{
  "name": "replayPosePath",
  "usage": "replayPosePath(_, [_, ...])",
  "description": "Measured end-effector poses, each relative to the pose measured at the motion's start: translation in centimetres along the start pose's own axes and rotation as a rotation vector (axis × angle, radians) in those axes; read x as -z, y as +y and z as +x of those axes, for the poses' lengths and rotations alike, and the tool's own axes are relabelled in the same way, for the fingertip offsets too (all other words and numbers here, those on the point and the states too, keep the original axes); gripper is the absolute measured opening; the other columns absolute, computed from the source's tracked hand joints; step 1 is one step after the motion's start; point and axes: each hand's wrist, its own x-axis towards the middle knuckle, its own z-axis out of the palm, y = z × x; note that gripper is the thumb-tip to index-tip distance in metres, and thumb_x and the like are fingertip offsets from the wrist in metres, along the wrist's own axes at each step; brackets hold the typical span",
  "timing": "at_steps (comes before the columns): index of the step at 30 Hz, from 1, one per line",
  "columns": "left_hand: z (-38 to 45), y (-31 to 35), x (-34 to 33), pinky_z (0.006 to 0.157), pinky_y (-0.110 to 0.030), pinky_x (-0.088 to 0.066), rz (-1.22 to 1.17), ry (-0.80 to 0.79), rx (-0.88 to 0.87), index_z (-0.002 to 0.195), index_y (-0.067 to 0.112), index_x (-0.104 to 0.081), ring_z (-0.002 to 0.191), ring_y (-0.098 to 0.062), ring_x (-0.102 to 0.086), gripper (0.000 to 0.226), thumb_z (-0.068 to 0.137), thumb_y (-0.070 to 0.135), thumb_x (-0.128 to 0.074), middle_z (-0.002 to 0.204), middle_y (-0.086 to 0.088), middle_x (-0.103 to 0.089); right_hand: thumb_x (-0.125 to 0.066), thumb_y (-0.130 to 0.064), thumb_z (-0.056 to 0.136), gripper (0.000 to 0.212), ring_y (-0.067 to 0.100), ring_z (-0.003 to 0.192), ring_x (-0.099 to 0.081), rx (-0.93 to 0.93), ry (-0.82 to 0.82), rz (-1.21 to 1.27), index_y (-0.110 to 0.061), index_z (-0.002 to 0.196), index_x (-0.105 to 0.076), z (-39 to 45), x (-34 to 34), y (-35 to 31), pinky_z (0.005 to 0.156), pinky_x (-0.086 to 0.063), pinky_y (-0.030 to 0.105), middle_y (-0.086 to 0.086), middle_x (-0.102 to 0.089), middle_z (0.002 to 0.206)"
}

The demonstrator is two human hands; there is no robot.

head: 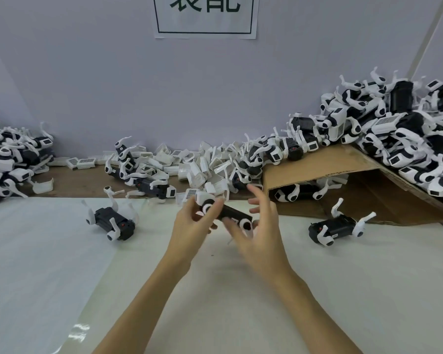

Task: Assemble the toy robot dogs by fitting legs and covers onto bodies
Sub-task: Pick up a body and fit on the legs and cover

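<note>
Two bare forearms are seen reaching forward from the bottom edge over a white sheet (62, 264) that covers the near part of the table. A toy robot dog body (232, 213), dark with white round joints, is held in the air between both hands, just above the sheet and near the middle of the view. The left hand (189, 223) is curled around the body's left end, with fingertips pinched over a white joint. The right hand (260, 226) is held at the body's right end with the fingers spread and mostly straight; the lower fingers are seen touching the underside of the body, but a firm grasp cannot be told because of blur.

Further out on the sheet, one assembled dog (113, 222) is lying on its back to the left, legs up, and another dog (336, 227) is lying to the right, near a bent sheet of brown cardboard (317, 164).

Beyond the hands, a heap of loose white covers (202, 162) is spread along the bare brown table edge. A pile of finished dogs (8, 159) is seen at far left, and a larger pile (399, 129) is stacked on the cardboard at right. Behind everything, a pale wall is seen with a printed paper sign (205, 16).
</note>
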Motion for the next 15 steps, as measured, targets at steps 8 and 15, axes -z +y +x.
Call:
replayPosePath(8, [1.4, -0.6, 3.5, 0.097, -0.033, -0.045, -0.027, -0.166, 0.086, 0.125, 0.032, -0.072, 0.120, -0.020, -0.066, 0.069, 0.074, 0.078, -0.070, 0.122, -0.003, -0.076, -0.094, -0.039, 0.073, 0.052, 0.030, 0.108, -0.073, -0.422, -0.265, 0.522, -0.032, 0.120, -0.073, 0.4, 0.3, 0.9, 0.099, -0.059, 0.045, -0.003, -0.075, 0.118])
replayPosePath(15, [1.2, -1.3, 2.4, 0.094, -0.040, -0.049, -0.280, 0.372, -0.025, 0.051, 0.010, -0.064, 0.077, -0.020, -0.073, 0.080, 0.100, 0.071, -0.050, 0.073, -0.017, -0.075, -0.093, -0.034, 0.072, 0.069, -0.001, 0.126, -0.054, -0.035, -0.295, 0.092, -0.045, 0.129, -0.056, -1.6, -1.9, 0.1, 0.095, -0.049, 0.014, -0.024, -0.061, 0.126])
